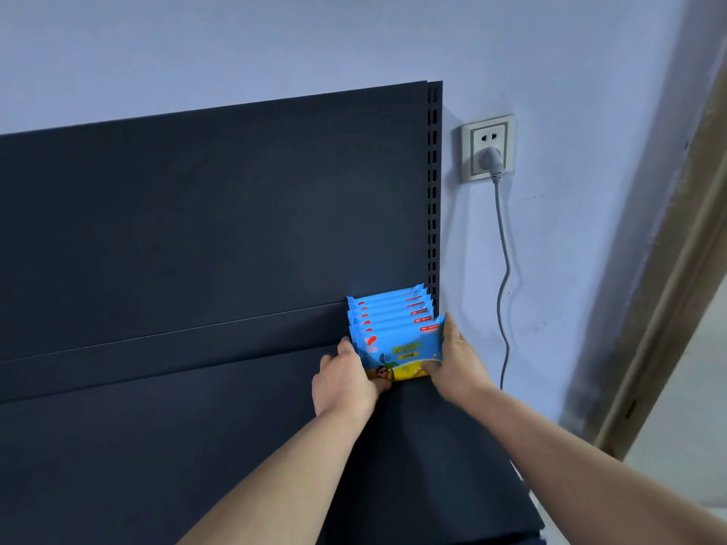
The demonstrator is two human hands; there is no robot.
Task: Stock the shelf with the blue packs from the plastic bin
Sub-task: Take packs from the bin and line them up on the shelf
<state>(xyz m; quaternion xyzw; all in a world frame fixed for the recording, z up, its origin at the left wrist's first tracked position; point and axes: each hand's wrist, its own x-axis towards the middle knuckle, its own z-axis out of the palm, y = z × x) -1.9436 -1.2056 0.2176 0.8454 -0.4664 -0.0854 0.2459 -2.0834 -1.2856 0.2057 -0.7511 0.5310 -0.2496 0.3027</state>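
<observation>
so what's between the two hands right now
The front blue pack of the row: the left hand and right hand hold its two ends on the shelf, in the head view.

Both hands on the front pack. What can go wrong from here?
1. Nothing props the row of upright blue packs from the front; when the left hand and right hand release the front blue plastic pack, it may topple forward.
2. The row stands at the right end of the dark shelf; a sideways nudge could push packs off.
</observation>
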